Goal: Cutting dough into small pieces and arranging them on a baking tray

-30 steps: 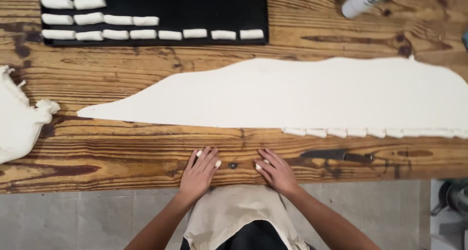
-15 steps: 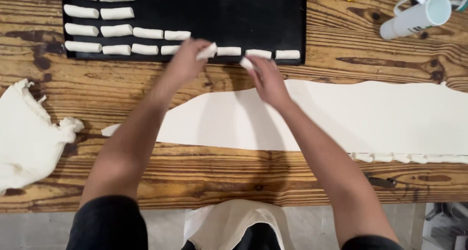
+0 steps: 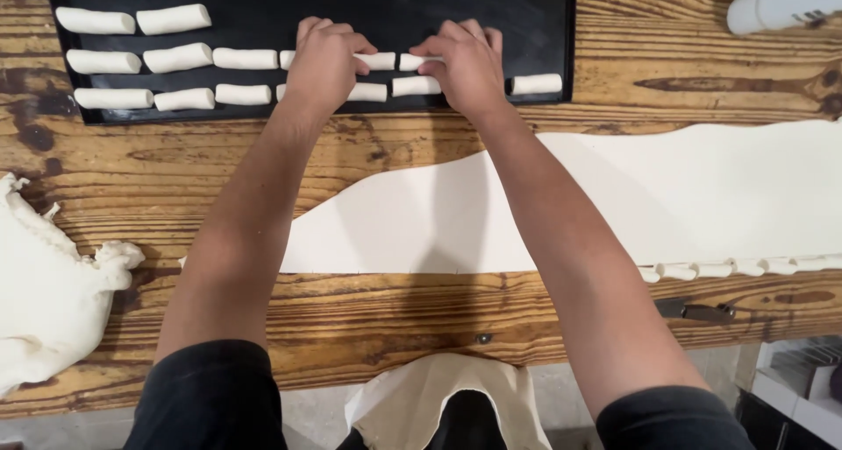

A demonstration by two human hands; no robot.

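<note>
A black tray point(image 3: 491, 11) lies at the far side of the wooden table, with rows of small white dough rolls point(image 3: 175, 57) on it. My left hand point(image 3: 323, 62) rests fingers down on a roll in the tray's second row from the front. My right hand point(image 3: 465, 64) presses on a dough roll point(image 3: 416, 62) just to the right of it. A long flat sheet of rolled-out dough point(image 3: 702, 196) stretches across the table below my arms, its near edge rolled up and cut into short pieces point(image 3: 728, 267) at the right.
A lump of white dough point(image 3: 44, 292) sits at the table's left edge. A white container point(image 3: 781, 3) lies at the far right corner. A dark-handled tool point(image 3: 697, 310) rests near the front edge. My light apron point(image 3: 438, 406) shows below the table edge.
Both hands went from the table's near edge up to the tray, carrying dough pieces, and now press them down in the tray's row. The view has shifted toward the tray.
</note>
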